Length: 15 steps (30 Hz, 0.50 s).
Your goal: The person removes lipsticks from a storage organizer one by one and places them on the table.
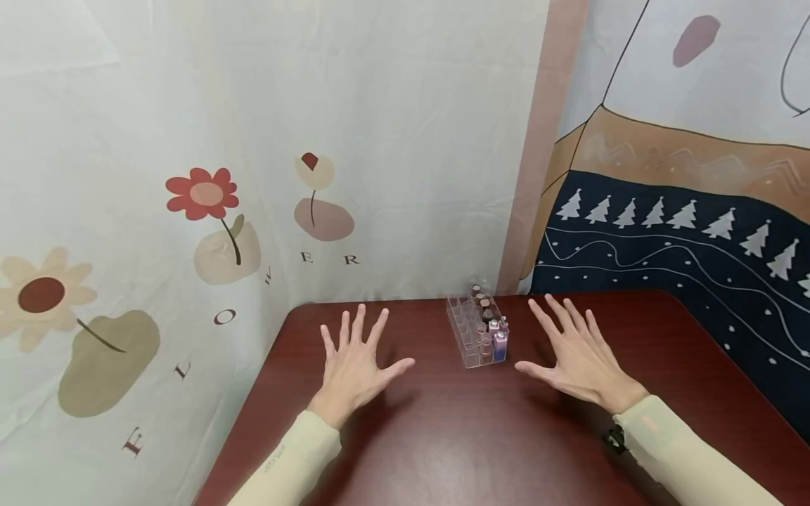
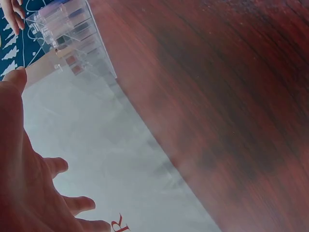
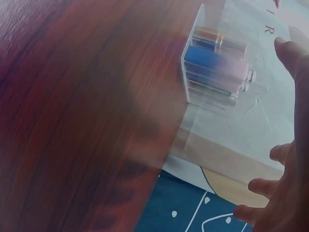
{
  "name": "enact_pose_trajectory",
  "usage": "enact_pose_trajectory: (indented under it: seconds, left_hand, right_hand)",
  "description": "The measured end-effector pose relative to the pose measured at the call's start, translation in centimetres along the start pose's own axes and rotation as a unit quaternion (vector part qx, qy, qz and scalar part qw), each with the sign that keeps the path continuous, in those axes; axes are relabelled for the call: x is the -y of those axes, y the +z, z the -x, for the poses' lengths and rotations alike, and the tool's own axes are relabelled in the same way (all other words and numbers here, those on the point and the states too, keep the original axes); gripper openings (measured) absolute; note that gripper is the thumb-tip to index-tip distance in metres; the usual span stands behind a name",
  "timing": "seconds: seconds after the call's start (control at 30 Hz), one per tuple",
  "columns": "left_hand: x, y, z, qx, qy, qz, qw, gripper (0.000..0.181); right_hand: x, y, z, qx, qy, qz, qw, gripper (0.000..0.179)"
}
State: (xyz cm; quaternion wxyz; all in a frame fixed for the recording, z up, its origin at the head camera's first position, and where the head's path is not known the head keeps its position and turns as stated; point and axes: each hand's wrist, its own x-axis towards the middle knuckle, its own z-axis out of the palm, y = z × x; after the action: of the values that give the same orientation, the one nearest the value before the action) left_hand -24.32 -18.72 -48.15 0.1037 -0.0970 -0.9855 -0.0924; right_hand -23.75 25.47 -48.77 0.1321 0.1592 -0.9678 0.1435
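A clear plastic organizer [image 1: 471, 358] with small compartments stands toward the back of the table. Several small bottles and tubes fill its right side, among them a purple-blue bottle [image 1: 500, 346]; compartments on its left look bare. My left hand [image 1: 354, 365] hovers over the table left of the organizer, fingers spread, holding nothing. On the other side my right hand [image 1: 582, 358] is also raised with spread fingers, apart from the organizer. Both wrist views show the organizer beyond the thumb, with the blue bottle [image 3: 207, 63] plain in the right wrist view.
The dark red wooden table [image 1: 443, 436] has rounded back corners. Behind it hangs a pale cloth [image 1: 411, 140] printed with flowers and letters. A dark blue cloth [image 1: 645, 239] with white trees hangs at the right.
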Motion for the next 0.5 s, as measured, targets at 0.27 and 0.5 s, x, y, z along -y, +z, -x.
enact_pose_trajectory:
  seconds: [0.27, 0.5]
  left_hand:
    - [-0.2, 0.1, 0.0, -0.008, 0.007, 0.013, 0.9999, 0.113]
    - [-0.2, -0.1, 0.0, -0.011, 0.006, 0.017, 0.9998, 0.11]
  right_hand:
    - [0.7, 0.3, -0.3, -0.011, 0.002, -0.008, 0.9999, 0.12]
    - [1.5, 0.4, -0.7, -0.023, -0.001, -0.011, 0.9997, 0.118]
